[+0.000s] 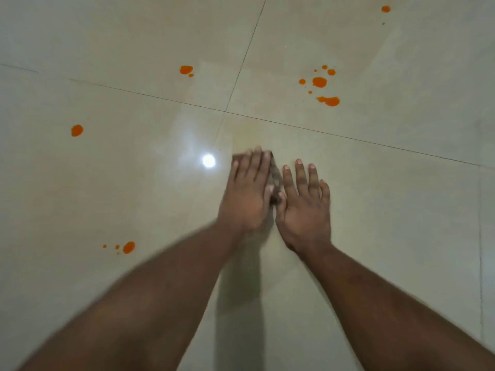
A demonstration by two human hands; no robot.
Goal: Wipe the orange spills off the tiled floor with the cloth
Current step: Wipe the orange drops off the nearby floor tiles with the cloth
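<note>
We look down at our two bare forearms reaching out over a pale, glossy tiled floor [375, 183]. Our left hand [247, 192] lies flat with the fingers straight and close together, pressing down on a cloth [275, 171], of which only a thin grey sliver shows along the hand's right edge, from the fingertips back toward the thumb. The left hand is blurred. Our right hand [304, 207] lies just beside it, palm down on the bare tile, fingers straight and slightly spread, holding nothing; its thumb touches or nearly touches the cloth's near end, and we cannot tell which.

Both hands sit on the near right tile, just below the point where two dark grout lines [225, 111] cross. A faint yellowish smear [249, 132] marks the tile between that crossing and the left fingertips. A bright round light reflection [208, 160] glares on the floor just left of the left hand.

Orange spills lie well apart from the hands. A cluster of drops [320, 83] spreads over the far right tile, its biggest blots in the middle and at the near end. A blot with a small drop beside it [186, 70] sits on the far left tile. A single blot [77, 130] lies on the near left tile, with another blot trailing small drops [128, 247] closer to us, left of our left forearm. One more spot [386, 8] lies near the top right edge.
</note>
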